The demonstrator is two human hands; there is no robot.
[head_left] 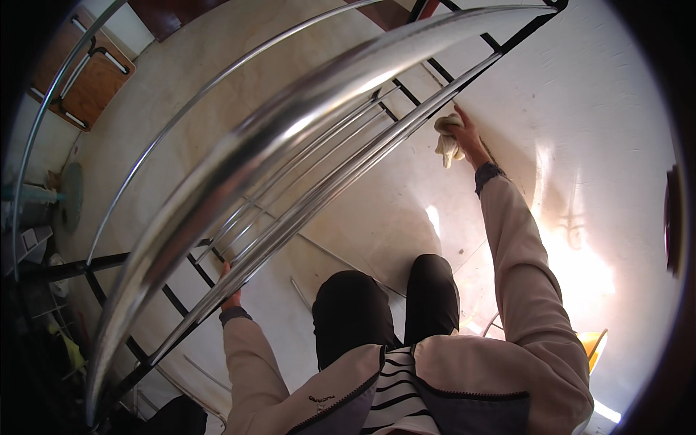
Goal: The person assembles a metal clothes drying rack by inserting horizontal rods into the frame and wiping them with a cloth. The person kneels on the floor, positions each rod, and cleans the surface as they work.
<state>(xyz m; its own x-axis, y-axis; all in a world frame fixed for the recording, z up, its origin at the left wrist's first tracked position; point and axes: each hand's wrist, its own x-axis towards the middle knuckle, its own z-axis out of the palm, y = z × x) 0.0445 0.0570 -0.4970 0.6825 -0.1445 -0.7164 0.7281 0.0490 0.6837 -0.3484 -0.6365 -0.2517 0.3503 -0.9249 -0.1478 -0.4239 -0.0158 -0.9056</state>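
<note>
Right, rack (290, 181): chrome tube frame with black cross bars, lying tilted in front of me, long axis running diagonal from lower left by my knee up to upper right. Nearest rail (348, 170) is the one both hands are on. Right hand (464, 134) is up at the far end, arm stretched nearly straight, fingers clenched around a pale cloth (447, 145) pressed against that rail. Left hand (230, 286) is at the near end, low and close to my body, fingers curled on the same rail, looks like it's steadying it. So hands are well apart along the axis, left nearer to me, right nearer the top corner of the frame. Cloth sits on my side of the rail, hanging a bit below it. The rail between the two hands is bare, shiny and uninterrupted. Beyond the rack: light floor (406, 217) under my knees, bright sun patch to the right, a wooden stool (87, 80) with metal legs upper left, dark clutter along the left edge that I can't make out.
</note>
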